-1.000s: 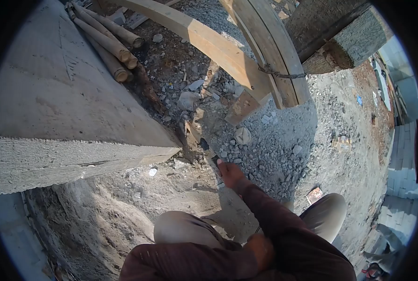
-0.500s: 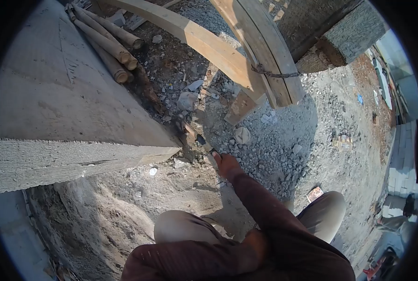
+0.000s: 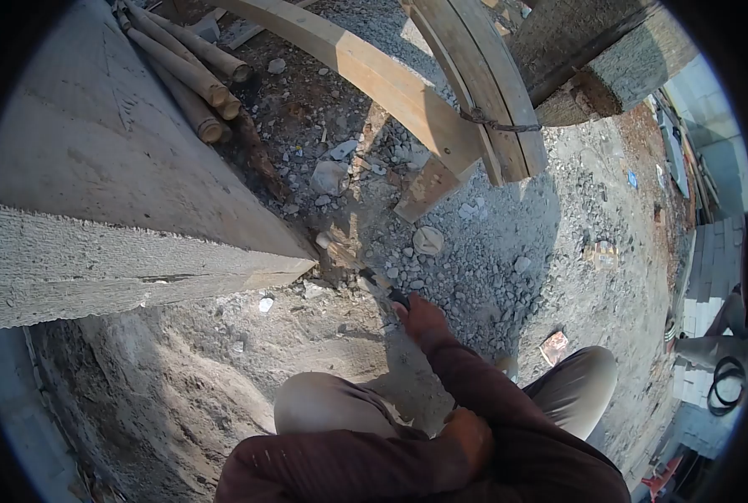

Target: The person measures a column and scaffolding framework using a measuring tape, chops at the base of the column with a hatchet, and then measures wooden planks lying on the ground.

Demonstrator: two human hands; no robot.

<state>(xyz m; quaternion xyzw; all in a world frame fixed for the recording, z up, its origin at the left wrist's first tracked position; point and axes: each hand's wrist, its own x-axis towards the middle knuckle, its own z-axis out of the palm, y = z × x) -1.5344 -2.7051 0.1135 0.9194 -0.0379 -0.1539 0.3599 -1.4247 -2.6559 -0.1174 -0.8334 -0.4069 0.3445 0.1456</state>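
Observation:
My right hand (image 3: 423,318) is closed round the black handle of a slim hand tool (image 3: 398,298). Its narrow far end points up and left toward the ground by the concrete corner; I cannot make out whether it is a trowel or another tool. My left hand (image 3: 468,440) lies across my lap against the right sleeve, its fingers curled in; anything inside them is hidden. Beyond the tool lies loose soil (image 3: 340,251) with stones, at the foot of a large concrete block (image 3: 139,277). A round pale disc (image 3: 428,241) lies on the gravel near my right hand.
Bamboo poles (image 3: 194,80) lean along the concrete at upper left. A curved timber (image 3: 374,75) and bound planks (image 3: 500,92) reach in from above, with a wooden piece (image 3: 431,189) beneath. At far right are a person's leg (image 3: 714,344) and a black coil (image 3: 728,384).
My right hand and the tool have moved slightly down and right, away from the concrete corner. The left hand shows more plainly. At far right, a person's leg and a black coil show more clearly.

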